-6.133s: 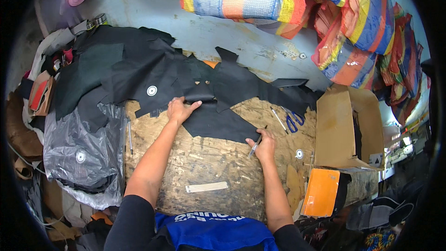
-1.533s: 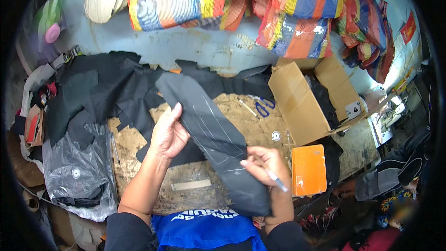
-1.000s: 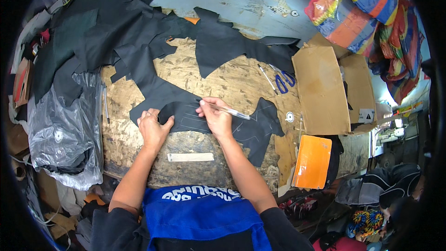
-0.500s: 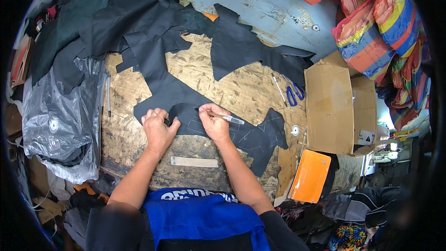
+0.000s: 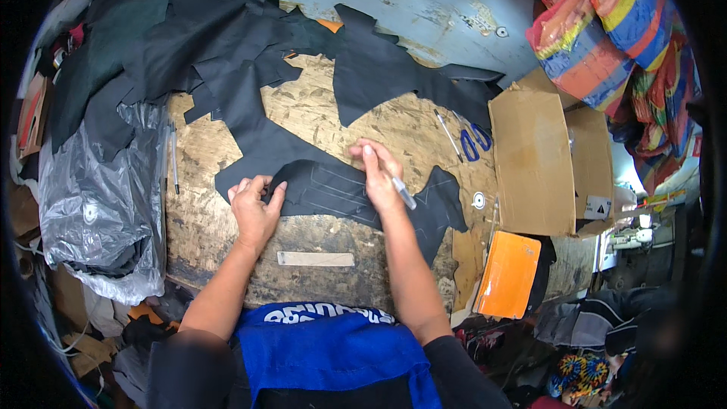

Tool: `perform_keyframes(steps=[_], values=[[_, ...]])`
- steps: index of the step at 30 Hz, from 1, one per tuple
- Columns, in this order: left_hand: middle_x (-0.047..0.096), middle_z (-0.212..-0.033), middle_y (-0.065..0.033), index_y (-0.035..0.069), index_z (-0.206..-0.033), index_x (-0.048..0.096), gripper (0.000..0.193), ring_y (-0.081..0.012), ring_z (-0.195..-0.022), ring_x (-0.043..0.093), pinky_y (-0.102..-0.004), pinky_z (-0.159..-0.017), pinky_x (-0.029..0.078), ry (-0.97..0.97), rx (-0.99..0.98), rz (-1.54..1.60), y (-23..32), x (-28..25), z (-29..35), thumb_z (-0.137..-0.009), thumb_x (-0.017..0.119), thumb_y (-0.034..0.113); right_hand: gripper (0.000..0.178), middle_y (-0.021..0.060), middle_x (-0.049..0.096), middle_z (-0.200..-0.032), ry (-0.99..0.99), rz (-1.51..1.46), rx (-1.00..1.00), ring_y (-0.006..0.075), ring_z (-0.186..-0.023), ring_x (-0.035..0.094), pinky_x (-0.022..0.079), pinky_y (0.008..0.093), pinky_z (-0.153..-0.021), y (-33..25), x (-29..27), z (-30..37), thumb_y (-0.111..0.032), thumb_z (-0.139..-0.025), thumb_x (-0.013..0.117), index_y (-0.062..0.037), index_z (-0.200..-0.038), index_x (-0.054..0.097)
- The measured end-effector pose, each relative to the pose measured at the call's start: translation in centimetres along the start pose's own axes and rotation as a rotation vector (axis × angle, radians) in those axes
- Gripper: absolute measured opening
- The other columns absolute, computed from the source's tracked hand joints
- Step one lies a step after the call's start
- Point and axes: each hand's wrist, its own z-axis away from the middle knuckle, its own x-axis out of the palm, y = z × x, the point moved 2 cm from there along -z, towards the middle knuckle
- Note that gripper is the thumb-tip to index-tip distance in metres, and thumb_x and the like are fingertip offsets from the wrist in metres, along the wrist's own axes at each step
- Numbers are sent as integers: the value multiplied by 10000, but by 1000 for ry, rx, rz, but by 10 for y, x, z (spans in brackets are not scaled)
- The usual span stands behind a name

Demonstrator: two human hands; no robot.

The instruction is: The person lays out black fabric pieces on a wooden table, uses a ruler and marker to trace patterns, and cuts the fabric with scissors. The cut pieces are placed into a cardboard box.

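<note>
A black leather sheet (image 5: pixel 326 182) with pale lines drawn on it lies across the wooden table. My left hand (image 5: pixel 256 208) is closed at its left part, with the leather's curled edge between thumb and fingers. Above the sheet's right part, my right hand (image 5: pixel 382 178) holds a pen (image 5: pixel 404 193) tucked in the palm. The pen's clear end points down and to the right, and its tip is hidden by the fingers. Thumb and forefinger of this hand reach forward, off the drawn lines. Close to me lies a flat pale strip (image 5: pixel 315 258), touched by neither hand.
More black leather (image 5: pixel 204 30) is heaped at the far left, beside a clear plastic bag (image 5: pixel 98 204). Blue-handled scissors (image 5: pixel 471 144) and another pen (image 5: pixel 448 136) lie near a cardboard box (image 5: pixel 534 163) at the right. An orange pad (image 5: pixel 509 275) sits at the near right edge.
My right hand has lifted from the leather and moved right and away from me, its pen now turned back into the palm. More drawn lines show. The left hand still grips the leather.
</note>
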Motion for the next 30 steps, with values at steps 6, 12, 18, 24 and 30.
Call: perform_keyframes(steps=[6, 12, 18, 24, 30], values=[[562, -641, -48, 49, -818, 639, 172, -197, -634, 529, -334, -756, 348, 4, 28, 15, -2, 2, 1, -743, 731, 173, 382, 117, 683, -929, -127, 32, 262, 157, -787, 660, 484, 257, -716, -8, -58, -17, -320, -975, 438, -41, -1222, 521], [571, -645, -52, 49, -844, 636, 171, -202, -640, 536, -340, -756, 355, -17, 32, 10, -5, 5, 0, -759, 709, 178, 338, 117, 677, -864, -18, 141, 217, 151, -749, 652, 492, 250, -687, -8, -101, 8, -254, -973, 450, -4, -1185, 531], [583, -672, -58, 44, -856, 633, 181, -206, -643, 537, -331, -745, 366, -4, 18, 9, -7, 4, 1, -757, 705, 177, 306, 108, 656, -844, -159, 437, 190, 169, -780, 634, 503, 292, -723, -8, -96, 28, -162, -841, 662, 18, -1080, 596], [594, -696, -69, 37, -867, 626, 171, -204, -660, 536, -318, -771, 368, -8, -61, 159, -15, 6, 1, -783, 692, 171, 501, 133, 640, -816, -339, 958, 50, 268, -814, 617, 464, 363, -767, -24, -84, 40, -209, -609, 834, -36, -1034, 634], [608, -698, -84, -23, -888, 585, 157, -145, -650, 546, -284, -633, 445, 96, -86, 386, -18, 8, 1, -860, 627, 125, 394, 116, 616, -877, -298, 946, -1, 300, -915, 571, 391, 418, -842, -25, -72, 52, -311, -617, 804, -83, -893, 638]])
